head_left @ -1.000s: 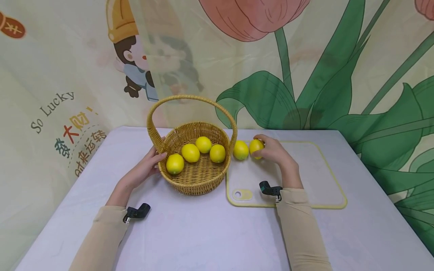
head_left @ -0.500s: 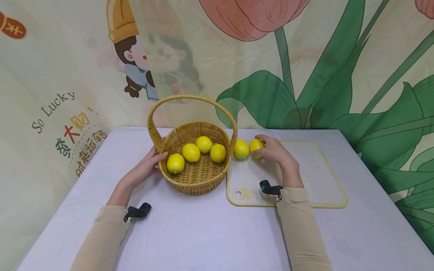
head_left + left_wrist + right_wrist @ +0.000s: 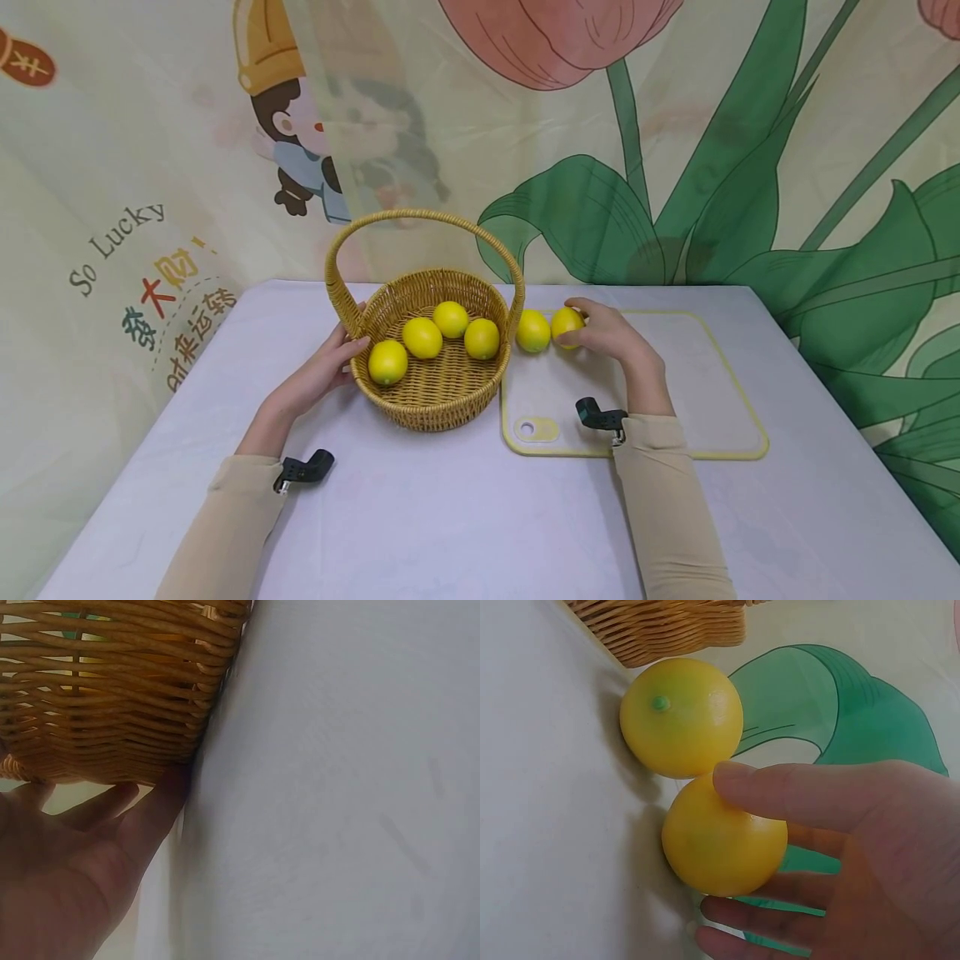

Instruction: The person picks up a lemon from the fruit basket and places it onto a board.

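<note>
Smooth, round yellow lemon-like fruit (image 3: 716, 847) sits at the upper left of a pale, yellow-rimmed rectangular board (image 3: 690, 392), right of centre in the head view, pinched between the thumb and fingers of a person's right hand (image 3: 606, 333). A matching yellow fruit with a green stem nub (image 3: 681, 720) lies just beside it. Judging by its gloss, the held fruit is probably light, firm and slightly slippery, hardy rather than fragile, and best taken round its widest part. Left of centre, the left hand (image 3: 322, 371) holds the side of a round golden-brown woven basket (image 3: 435, 419), thumb at the rim; four more yellow fruits (image 3: 422, 338) lie inside. Smooth white cloth covers the table (image 3: 450, 517). Behind hangs a cream fabric backdrop (image 3: 187, 125), printed with pink tulips at upper right and lettering at left.
</note>
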Action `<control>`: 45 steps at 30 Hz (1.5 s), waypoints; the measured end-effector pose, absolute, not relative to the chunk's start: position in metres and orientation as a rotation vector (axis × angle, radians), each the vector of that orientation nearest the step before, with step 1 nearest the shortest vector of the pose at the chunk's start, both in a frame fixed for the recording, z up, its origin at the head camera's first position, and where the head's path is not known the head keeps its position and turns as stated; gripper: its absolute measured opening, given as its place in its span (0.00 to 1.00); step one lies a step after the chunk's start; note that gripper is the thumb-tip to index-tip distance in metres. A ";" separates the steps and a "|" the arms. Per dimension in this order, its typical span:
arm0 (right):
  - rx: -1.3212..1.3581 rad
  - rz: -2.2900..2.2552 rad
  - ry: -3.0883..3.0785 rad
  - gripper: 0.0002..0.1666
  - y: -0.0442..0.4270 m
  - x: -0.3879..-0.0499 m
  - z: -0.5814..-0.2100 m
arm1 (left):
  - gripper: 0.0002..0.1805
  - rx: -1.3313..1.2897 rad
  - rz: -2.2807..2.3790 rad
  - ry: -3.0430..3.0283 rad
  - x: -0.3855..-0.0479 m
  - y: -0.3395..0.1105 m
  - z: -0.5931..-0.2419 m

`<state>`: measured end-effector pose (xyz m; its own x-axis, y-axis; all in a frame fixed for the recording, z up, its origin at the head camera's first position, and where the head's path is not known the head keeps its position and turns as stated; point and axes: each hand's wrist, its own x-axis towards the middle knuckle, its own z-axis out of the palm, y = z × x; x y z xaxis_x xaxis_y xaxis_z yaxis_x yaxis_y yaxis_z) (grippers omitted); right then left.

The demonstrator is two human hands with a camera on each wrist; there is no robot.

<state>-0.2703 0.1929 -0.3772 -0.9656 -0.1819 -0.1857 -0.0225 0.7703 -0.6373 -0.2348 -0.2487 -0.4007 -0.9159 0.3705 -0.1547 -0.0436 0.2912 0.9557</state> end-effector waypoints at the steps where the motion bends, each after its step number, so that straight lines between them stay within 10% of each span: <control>1: -0.160 -0.976 2.729 0.44 0.193 -0.270 -0.377 | 0.39 0.293 1.659 2.218 -0.235 -0.249 -0.401; 45: -0.529 -0.891 2.704 0.37 0.171 -0.225 -0.302 | 0.40 0.297 1.656 2.228 -0.237 -0.250 -0.403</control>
<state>-0.2247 0.1705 -0.3022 -0.9041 -0.4109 -0.1168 -0.2611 0.7479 -0.6104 -0.2366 -0.2497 -0.4035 -0.9175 0.3681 -0.1509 -0.0385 0.2954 0.9546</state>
